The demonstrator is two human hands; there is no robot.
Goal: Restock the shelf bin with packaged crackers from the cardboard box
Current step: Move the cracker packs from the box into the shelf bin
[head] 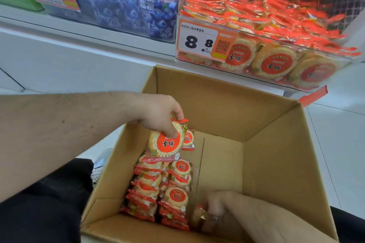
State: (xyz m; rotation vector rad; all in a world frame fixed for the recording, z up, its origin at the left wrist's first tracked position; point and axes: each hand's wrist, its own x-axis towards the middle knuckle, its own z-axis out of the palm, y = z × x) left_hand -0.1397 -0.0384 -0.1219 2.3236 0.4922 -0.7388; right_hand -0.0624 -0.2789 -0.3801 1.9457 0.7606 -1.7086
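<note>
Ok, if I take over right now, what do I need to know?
Left hand: pinches one cracker pack by its top, lifted above the cardboard box.
Right hand: low in the box at a pack; too blurred to tell its grip.
Remaining packs: stacked along the box's left side.
Shelf bin: already holds many packs.
Left to do: put the lifted pack in the bin, then the others.

Showing plain tan-brown on the cardboard box (217, 104), with cracker packs (158, 189) at seven o'clock wearing red-orange wrappers around pale cream discs. Carrying a red circle with dark characters on the lifted pack (166, 143); repeating the same red and cream in the shelf bin (276, 45) at one o'clock. Displaying black digits on white with an orange border on the price tag (199, 42), and blueberry blue on the pouches (122, 6) at eleven o'clock.
</note>
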